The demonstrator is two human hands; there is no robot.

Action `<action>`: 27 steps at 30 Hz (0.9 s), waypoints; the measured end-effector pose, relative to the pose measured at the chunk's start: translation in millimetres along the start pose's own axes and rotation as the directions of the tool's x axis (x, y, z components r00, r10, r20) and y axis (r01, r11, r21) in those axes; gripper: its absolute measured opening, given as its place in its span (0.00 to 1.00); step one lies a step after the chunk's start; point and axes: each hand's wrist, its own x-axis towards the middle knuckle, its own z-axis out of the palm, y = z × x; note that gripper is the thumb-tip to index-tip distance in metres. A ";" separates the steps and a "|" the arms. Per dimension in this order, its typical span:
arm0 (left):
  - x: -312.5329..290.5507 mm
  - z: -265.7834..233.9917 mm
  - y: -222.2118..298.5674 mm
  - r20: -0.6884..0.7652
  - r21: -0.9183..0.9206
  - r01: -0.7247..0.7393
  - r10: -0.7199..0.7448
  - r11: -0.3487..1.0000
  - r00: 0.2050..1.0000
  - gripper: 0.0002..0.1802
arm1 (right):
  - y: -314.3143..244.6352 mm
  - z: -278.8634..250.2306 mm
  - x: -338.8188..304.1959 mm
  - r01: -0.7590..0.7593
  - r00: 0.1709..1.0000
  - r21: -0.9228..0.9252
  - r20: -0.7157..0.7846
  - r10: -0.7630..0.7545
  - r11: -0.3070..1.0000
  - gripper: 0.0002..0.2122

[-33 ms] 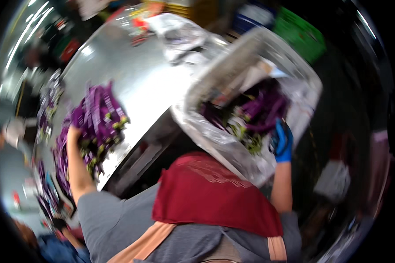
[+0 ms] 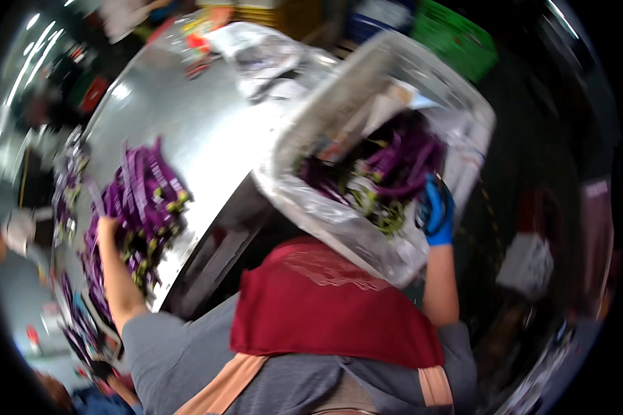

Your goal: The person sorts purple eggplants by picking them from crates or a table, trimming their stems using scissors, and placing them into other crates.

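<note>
My left hand (image 2: 108, 227) is bare and reaches out to a heap of long purple eggplants (image 2: 142, 197) at the left edge of a steel table (image 2: 187, 117). Its fingers are buried in the heap, so its grip is hidden. My right hand (image 2: 436, 211), in a blue glove, is inside a grey crate (image 2: 394, 59) lined with clear plastic. That crate is tilted toward me and holds more purple eggplants (image 2: 401, 162) with green stems. The gloved fingers curl around eggplants at the crate's near right side.
Crumpled clear plastic (image 2: 266, 55) lies at the far end of the table. A green crate (image 2: 457, 34) stands behind the grey one. More purple eggplants (image 2: 76, 325) trail down at the lower left. A red cloth (image 2: 325, 304) covers my chest.
</note>
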 end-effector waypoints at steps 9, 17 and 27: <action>-206.0 -104.4 419.6 -0.393 -0.620 -0.784 0.866 0.000 0.311 0.21 | 22.7 -38.8 -42.3 0.385 0.915 0.305 -0.253 -0.315 0.871 0.13; -453.1 151.9 606.2 0.218 -0.436 -0.867 0.906 -0.241 -0.362 0.23 | 26.2 -40.5 -35.4 0.371 0.883 0.143 -0.359 -0.302 0.917 0.17; -480.3 228.3 620.7 0.033 -0.404 -0.912 0.995 -0.070 -0.091 0.18 | 22.5 -41.9 -38.5 0.195 0.963 0.793 -0.267 0.042 0.577 0.16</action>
